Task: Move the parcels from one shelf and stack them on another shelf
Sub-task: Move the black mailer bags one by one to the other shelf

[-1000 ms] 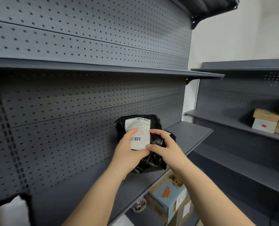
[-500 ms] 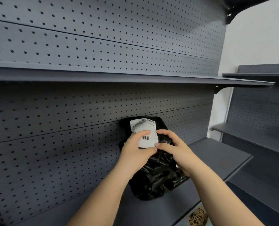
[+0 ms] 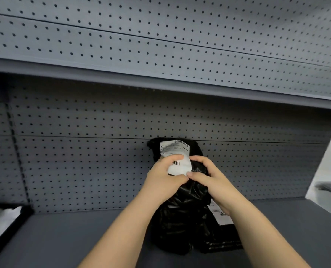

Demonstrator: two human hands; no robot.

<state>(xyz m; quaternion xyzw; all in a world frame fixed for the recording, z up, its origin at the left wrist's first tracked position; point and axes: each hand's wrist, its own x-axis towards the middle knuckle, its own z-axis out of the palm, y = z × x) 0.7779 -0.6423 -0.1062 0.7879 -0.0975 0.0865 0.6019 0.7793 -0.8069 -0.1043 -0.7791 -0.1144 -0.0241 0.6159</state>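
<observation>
Two hands, the left hand (image 3: pixel 163 177) and the right hand (image 3: pixel 212 182), were counted on one upright black parcel (image 3: pixel 182 215); a second flat parcel (image 3: pixel 221 238) was seen beside it, on one shelf (image 3: pixel 68 238).

left hand (image 3: pixel 163 177): fingers curled, thumb tip meeting the right thumb, gripping | right hand (image 3: pixel 212 181): fingers curled over, thumb pointing left, gripping | both forearms: bare, reaching forward and up from below, converging at the hands
</observation>
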